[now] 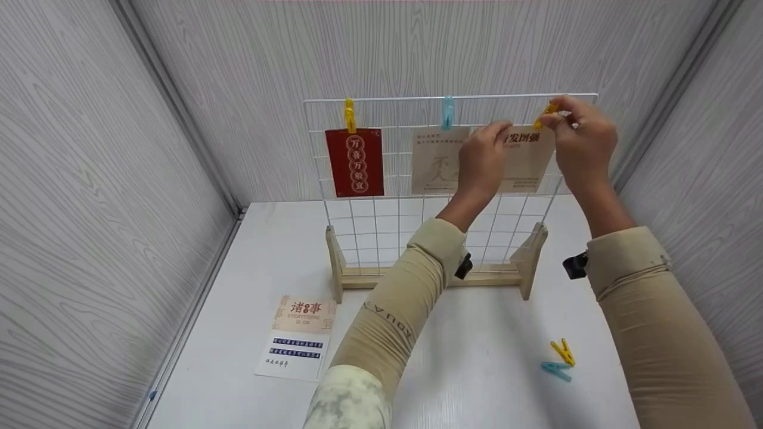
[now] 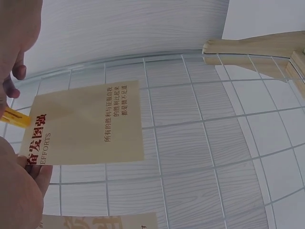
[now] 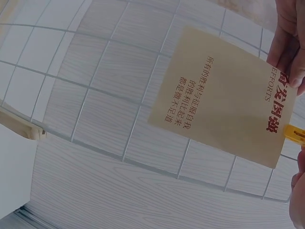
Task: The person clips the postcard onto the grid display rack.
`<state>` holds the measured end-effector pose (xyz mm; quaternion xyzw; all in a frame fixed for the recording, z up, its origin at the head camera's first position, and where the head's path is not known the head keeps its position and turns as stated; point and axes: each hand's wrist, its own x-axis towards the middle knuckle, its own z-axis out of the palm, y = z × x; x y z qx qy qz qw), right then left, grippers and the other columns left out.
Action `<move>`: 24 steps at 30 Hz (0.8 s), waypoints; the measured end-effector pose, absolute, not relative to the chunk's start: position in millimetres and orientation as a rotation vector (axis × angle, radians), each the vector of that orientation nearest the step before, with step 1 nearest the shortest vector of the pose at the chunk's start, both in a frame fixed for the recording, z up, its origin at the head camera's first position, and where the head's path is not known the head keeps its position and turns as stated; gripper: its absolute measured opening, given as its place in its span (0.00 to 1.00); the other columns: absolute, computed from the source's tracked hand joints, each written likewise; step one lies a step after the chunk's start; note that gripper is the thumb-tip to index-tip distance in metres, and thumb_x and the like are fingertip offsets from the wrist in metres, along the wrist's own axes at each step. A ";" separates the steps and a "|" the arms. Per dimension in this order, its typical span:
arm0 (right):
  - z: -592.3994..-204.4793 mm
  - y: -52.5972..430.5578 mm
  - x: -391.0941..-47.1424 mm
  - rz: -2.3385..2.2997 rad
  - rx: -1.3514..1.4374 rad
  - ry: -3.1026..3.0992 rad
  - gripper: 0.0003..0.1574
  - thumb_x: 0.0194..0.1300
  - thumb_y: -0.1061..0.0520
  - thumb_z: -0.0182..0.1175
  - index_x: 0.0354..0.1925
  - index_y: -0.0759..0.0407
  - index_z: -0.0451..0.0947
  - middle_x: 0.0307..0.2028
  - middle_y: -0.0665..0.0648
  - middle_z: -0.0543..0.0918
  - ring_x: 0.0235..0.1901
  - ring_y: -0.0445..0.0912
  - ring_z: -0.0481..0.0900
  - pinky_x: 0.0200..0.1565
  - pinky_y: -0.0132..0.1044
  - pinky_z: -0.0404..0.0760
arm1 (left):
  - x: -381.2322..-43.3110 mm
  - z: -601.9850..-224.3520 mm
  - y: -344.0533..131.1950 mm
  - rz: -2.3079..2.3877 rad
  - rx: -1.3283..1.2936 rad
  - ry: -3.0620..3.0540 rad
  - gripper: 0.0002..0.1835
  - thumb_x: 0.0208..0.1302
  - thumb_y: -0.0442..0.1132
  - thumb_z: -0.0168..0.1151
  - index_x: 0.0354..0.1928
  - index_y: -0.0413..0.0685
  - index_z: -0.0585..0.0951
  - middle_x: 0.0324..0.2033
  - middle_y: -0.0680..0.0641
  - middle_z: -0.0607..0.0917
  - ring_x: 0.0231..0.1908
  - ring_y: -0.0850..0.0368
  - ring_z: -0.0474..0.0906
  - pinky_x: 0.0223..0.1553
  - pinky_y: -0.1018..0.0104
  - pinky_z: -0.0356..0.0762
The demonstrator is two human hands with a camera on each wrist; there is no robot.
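Observation:
My left hand pinches the upper left edge of a beige card with red characters, held up against the white wire grid. At the card's top right, my right hand pinches a yellow clothespin. In the right wrist view, the tip of that yellow clothespin overlaps the card's top edge. A second beige card hangs under a blue clothespin, its right part hidden by my left hand. Farther left, a yellow clothespin holds a red card on the grid.
The grid stands on a wooden base on the white table. Two overlapping cards, one beige and one white, lie at the left. A yellow clothespin and a blue clothespin lie at the right.

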<state>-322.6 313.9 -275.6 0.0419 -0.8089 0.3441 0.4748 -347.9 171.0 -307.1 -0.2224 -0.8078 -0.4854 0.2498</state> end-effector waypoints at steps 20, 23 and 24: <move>-269.5 309.2 -329.2 0.818 0.123 -1.997 0.17 0.67 0.50 0.68 0.46 0.60 0.89 0.43 0.57 0.90 0.39 0.42 0.84 0.39 0.18 0.71 | -348.1 -311.6 173.9 -1.330 -0.595 -2.152 0.16 0.78 0.40 0.51 0.59 0.48 0.82 0.50 0.51 0.87 0.46 0.67 0.81 0.49 0.84 0.75; -269.6 309.1 -328.8 0.829 0.103 -2.024 0.18 0.68 0.49 0.66 0.50 0.59 0.87 0.45 0.57 0.90 0.42 0.45 0.84 0.41 0.20 0.72 | -348.0 -312.1 174.6 -1.329 -0.593 -2.145 0.16 0.78 0.40 0.51 0.60 0.48 0.81 0.50 0.51 0.87 0.47 0.67 0.81 0.50 0.84 0.74; -269.7 309.1 -328.5 0.830 0.094 -2.035 0.18 0.69 0.49 0.66 0.51 0.59 0.87 0.46 0.56 0.89 0.42 0.45 0.83 0.41 0.20 0.73 | -347.9 -312.3 174.7 -1.328 -0.593 -2.144 0.16 0.78 0.40 0.51 0.60 0.48 0.81 0.51 0.51 0.87 0.47 0.67 0.81 0.51 0.84 0.74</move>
